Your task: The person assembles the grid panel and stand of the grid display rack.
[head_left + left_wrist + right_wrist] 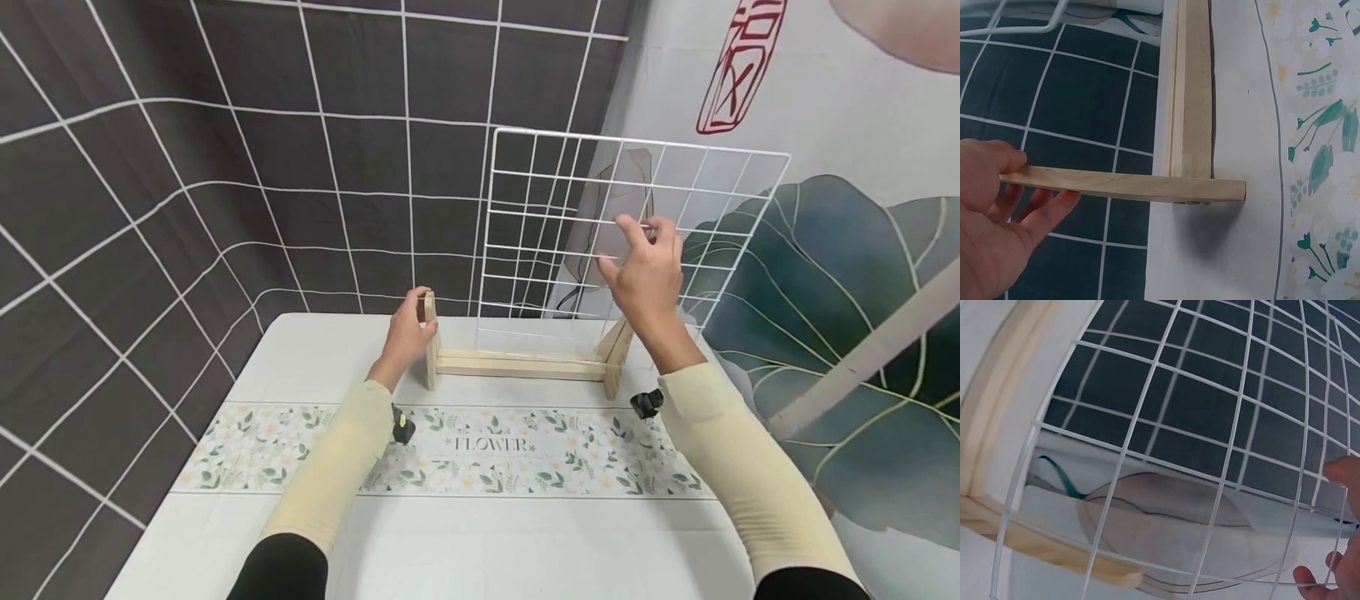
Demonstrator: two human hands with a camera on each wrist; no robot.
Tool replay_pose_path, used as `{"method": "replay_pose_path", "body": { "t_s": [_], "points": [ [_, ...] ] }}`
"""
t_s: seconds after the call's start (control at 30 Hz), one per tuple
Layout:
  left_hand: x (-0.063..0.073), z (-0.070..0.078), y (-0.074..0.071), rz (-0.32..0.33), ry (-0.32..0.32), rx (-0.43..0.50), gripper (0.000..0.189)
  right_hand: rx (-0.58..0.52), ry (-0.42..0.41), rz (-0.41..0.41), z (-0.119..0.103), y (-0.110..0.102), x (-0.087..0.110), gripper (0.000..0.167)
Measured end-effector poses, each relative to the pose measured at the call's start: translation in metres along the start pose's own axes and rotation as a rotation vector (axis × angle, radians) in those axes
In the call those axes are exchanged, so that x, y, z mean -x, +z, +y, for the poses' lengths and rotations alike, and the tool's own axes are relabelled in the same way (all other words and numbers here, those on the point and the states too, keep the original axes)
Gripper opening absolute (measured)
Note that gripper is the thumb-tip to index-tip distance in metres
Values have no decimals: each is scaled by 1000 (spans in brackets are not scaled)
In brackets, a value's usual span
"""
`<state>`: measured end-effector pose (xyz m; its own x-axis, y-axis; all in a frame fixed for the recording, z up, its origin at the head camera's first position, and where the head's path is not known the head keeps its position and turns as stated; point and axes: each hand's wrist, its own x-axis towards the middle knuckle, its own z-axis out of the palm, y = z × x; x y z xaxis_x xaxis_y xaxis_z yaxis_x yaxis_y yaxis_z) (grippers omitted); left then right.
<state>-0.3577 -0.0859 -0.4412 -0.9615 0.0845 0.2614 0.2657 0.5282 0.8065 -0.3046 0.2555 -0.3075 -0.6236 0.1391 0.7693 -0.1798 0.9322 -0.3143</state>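
A light wooden stand, made of a long crossbar between two end pieces, sits on the table. My left hand grips its left end piece near the top, thumb on one side and fingers on the other. My right hand holds a white wire grid panel by its inner wires, fingers curled over them. The panel is tilted above the stand, over the right end piece. Whether its lower edge touches the crossbar, I cannot tell. In the right wrist view, the fingers are partly cut off by the frame.
A white tabletop carries a flower-patterned strip in front of the stand. Behind stands a dark curtain with white grid lines. At the right hangs white cloth with large painted leaves.
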Motion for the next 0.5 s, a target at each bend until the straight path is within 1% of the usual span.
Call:
{"method": "replay_pose_path", "body": {
  "t_s": [0.27,0.5],
  "points": [
    [0,2,0,2,-4,-22,64,-33,-5,39,-20,-6,-23,51],
    [0,3,-1,-2,-18,-38,65,-48,-8,46,-39,-6,-37,50]
  ]
}}
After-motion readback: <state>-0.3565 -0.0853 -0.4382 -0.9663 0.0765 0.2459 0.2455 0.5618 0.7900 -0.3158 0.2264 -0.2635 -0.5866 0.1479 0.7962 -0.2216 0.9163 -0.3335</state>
